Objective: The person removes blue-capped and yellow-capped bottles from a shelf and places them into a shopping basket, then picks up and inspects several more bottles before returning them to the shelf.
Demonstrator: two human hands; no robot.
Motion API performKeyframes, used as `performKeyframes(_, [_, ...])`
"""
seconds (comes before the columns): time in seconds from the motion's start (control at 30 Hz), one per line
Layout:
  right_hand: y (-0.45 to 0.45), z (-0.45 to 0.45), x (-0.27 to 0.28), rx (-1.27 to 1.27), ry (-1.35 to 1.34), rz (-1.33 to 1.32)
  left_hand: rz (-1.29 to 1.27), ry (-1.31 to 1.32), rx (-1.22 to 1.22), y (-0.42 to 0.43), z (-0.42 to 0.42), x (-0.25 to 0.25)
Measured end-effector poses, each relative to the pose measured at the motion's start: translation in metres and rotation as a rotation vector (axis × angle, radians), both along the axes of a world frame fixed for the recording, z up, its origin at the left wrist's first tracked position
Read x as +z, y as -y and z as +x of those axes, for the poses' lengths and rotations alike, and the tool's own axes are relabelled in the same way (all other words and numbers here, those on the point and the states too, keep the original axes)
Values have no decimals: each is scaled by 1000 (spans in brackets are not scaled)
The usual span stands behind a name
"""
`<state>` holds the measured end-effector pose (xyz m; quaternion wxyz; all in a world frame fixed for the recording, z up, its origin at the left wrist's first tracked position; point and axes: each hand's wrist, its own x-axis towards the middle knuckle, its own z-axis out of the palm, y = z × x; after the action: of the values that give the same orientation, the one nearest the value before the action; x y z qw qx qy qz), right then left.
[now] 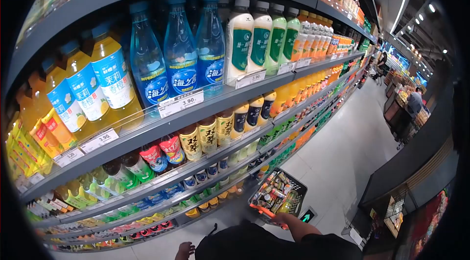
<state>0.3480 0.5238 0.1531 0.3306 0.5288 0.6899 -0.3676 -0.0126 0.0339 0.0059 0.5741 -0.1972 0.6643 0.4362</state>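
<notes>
Watching remotely through the head camera, I see the right hand (pixel 281 219) wrapped round the orange handle (pixel 261 209) of the cart (pixel 300 201) at five o'clock, near the shelf foot; the left hand (pixel 185 249) hangs near seven o'clock, fingers loose, apparently empty. With one-sided grip, I judge that an off-centre push might swing the cart into the lower shelves and jolt the mixed packs in it. A careless left-hand lift could knock the blue bottles (pixel 181 59) at eleven o'clock, which stand close to their edge. The grey shelf front (pixel 220 105) bounds me from eight o'clock round to two. Bare floor (pixel 330 147) opens at four and narrows toward two, bounded by a dark display unit (pixel 391 181) at four; a person (pixel 415 103) at three limits that far side.
</notes>
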Motion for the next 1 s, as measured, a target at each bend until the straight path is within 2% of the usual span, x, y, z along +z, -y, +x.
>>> performKeyframes(0.03, [-12, -10, 5, 115, -101, 31, 20, -67, -14, -24, -5, 12])
performKeyframes(0.07, [-24, -23, 17, 229, -200, 61, 26, -182, -131, -49, -16, 27])
performKeyframes(0.1, [-32, -37, 38, 340, -298, 88, 21, -303, -244, -82, -25, 72])
performKeyframes(0.17, [-28, -102, 151, 130, -603, -19, 476, -493, -371, -121, -56, 110])
performKeyframes(0.2, [-39, -129, 175, 260, -713, 108, 559, -673, -432, -152, -51, 209])
performKeyframes(0.23, [-33, -157, 253, 292, -870, 82, 629, -865, -479, -182, -44, 310])
performKeyframes(0.27, [-31, -177, 314, 430, -953, 236, 553, -1021, -597, -202, -35, 415])
performKeyframes(0.3, [-13, -192, 386, 308, -1054, 198, 733, -1343, -604, -216, -40, 462])
performKeyframes(0.37, [-6, -220, 460, 512, -1525, 365, 768, -1806, -584, -234, -30, 584])
performKeyframes(0.43, [1, -244, 532, 662, -1671, 643, 798, -2140, -467, -248, -32, 655])
performKeyframes(0.5, [23, -266, 588, 503, -1870, 666, 649, -2275, -291, -258, -30, 708])
performKeyframes(0.57, [30, -289, 626, 418, -1914, 806, 556, -2252, -137, -271, -30, 747])
performKeyframes(0.63, [27, -318, 646, 351, -1920, 1055, 501, -2097, -121, -285, -33, 780])
performKeyframes(0.7, [20, -343, 659, 288, -1911, 1301, 556, -2024, -129, -300, -39, 799])
performKeyframes(0.77, [12, -363, 663, 223, -1891, 1543, 510, -2040, -85, -315, -50, 812])
performKeyframes(0.8, [13, -365, 667, 210, -1875, 1513, 487, -2047, -64, -322, -52, 818])
performKeyframes(0.9, [13, -367, 679, 243, -1632, 1358, 662, -1636, -94, -328, -44, 841])
performKeyframes(1.0, [9, -371, 683, 265, -1579, 1319, 836, -1499, -75, -339, -50, 844])
